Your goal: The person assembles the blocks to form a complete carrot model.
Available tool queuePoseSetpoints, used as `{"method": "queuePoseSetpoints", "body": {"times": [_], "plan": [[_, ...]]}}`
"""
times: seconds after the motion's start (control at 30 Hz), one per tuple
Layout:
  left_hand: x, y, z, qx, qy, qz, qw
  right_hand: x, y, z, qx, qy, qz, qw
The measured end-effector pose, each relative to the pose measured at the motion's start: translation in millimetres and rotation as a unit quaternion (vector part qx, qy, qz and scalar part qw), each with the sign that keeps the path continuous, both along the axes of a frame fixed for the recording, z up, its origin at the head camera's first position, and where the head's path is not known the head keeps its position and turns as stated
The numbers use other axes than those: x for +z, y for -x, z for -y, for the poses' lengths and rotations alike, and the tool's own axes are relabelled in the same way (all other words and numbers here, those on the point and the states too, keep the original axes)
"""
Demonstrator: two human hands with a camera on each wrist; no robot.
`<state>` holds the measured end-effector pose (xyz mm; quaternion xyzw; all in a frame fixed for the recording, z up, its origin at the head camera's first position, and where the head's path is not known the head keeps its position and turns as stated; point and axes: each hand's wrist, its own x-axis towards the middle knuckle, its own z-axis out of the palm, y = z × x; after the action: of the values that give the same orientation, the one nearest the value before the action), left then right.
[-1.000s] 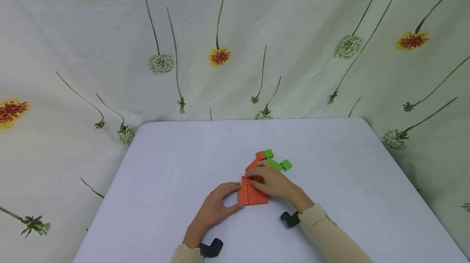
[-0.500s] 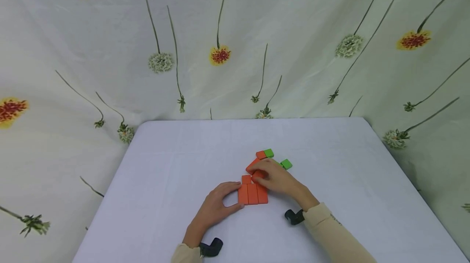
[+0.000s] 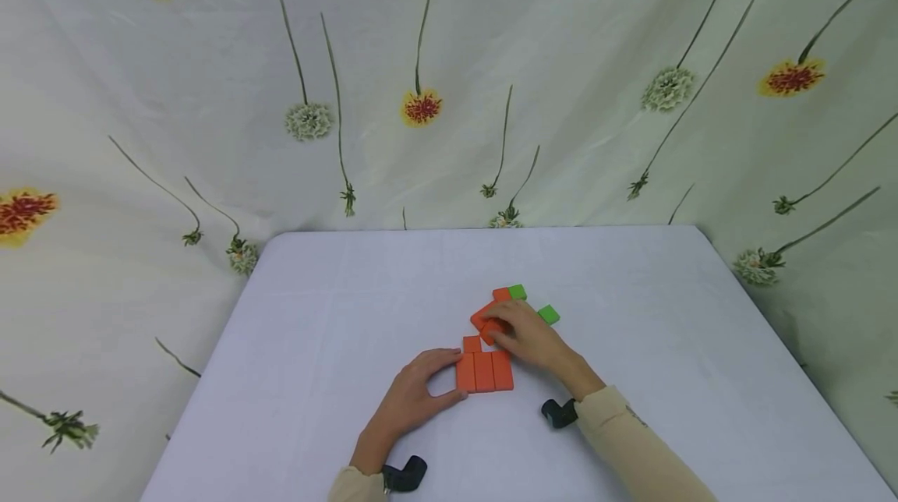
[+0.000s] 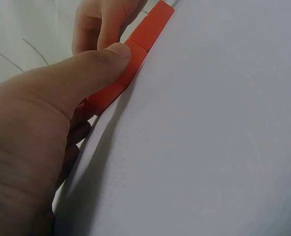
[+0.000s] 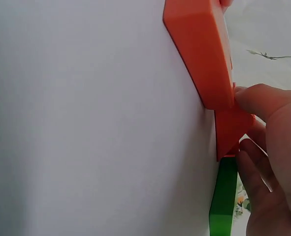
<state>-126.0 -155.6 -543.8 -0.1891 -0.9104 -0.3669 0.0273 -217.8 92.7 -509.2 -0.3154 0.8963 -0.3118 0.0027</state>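
Three long orange blocks (image 3: 484, 372) lie side by side on the white table. My left hand (image 3: 410, 394) grips the leftmost one, thumb at its near corner and a finger at its far left corner. A small orange block (image 3: 471, 344) sits against the row's far edge. To its right, my right hand (image 3: 531, 338) pinches another orange block (image 3: 493, 333) between thumb and fingers; in the right wrist view this orange block (image 5: 229, 129) stands between the row and a green block (image 5: 224, 196). The right hand hides that green block in the head view.
Beyond the right hand lie a tilted orange block (image 3: 481, 315), a small orange block (image 3: 501, 294) and a small green block (image 3: 517, 291) touching it. Another green block (image 3: 549, 314) lies right of the fingers. A flowered cloth (image 3: 449, 159) hangs behind the table (image 3: 351, 284).
My right hand has shifted slightly away from the row's far edge with the orange block, turning it to a slant beside the small orange block. The left hand stays in place.
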Motion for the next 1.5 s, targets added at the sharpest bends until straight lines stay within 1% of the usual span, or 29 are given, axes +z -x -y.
{"method": "queuePoseSetpoints", "body": {"times": [0.17,0.33,0.4,0.53,0.63,0.9,1.03,1.23,1.5], "plan": [[1.8,-1.3,-0.5,0.000,-0.004,0.004,1.0000,-1.9,2.2,1.8,-0.043,-0.012,-0.018,0.9989],[2.7,-1.5,-0.9,0.000,-0.003,0.001,1.0000,-3.6,6.6,2.2,-0.073,-0.004,-0.026,0.9970],[2.9,-1.5,-1.1,-0.001,-0.005,0.001,1.0000,-4.4,9.1,1.3,-0.082,-0.009,-0.016,0.9965],[2.9,-1.8,-1.5,0.000,-0.006,0.003,1.0000,-4.5,14.7,-1.7,-0.107,-0.012,0.016,0.9941],[2.7,-1.9,-1.7,0.002,-0.002,0.006,1.0000,-4.0,19.4,-3.8,-0.120,-0.009,0.022,0.9925],[1.3,-1.4,-0.7,0.003,0.006,0.005,1.0000,-9.2,31.5,-3.8,-0.130,-0.037,-0.007,0.9908],[0.1,-0.6,-0.4,0.004,0.007,0.004,1.0000,-10.6,35.8,-2.0,-0.132,-0.042,-0.023,0.9900],[1.0,-0.6,-0.7,0.002,0.004,0.007,1.0000,-11.3,38.3,-1.1,-0.153,-0.043,-0.005,0.9873],[-0.6,-0.1,-0.1,0.003,0.009,0.001,1.0000,-9.9,37.0,-2.9,-0.155,-0.018,-0.009,0.9877]]}}
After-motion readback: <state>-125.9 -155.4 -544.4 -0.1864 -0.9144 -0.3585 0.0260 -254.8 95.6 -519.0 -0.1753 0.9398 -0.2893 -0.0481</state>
